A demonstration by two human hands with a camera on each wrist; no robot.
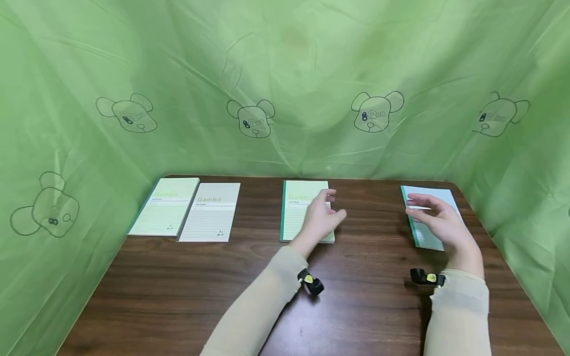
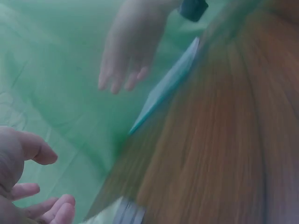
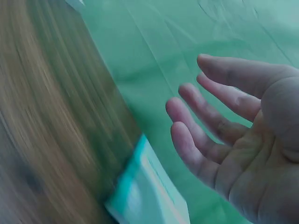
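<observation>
Your left hand [image 1: 318, 217] is hovering above the pale-green middle notebook [image 1: 294, 213], and your right hand [image 1: 441, 223] above the pale-blue notebook [image 1: 425, 236], fingers on both standing apart. The two are lying flat on the wooden tabletop [image 1: 360, 277]; a white notebook [image 1: 209, 217] is lying farther left, and green printed sheeting [image 1: 307, 64] is hanging behind.

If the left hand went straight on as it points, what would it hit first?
The left hand would probably meet the green curtain beyond the table first, though depth is unclear.
</observation>
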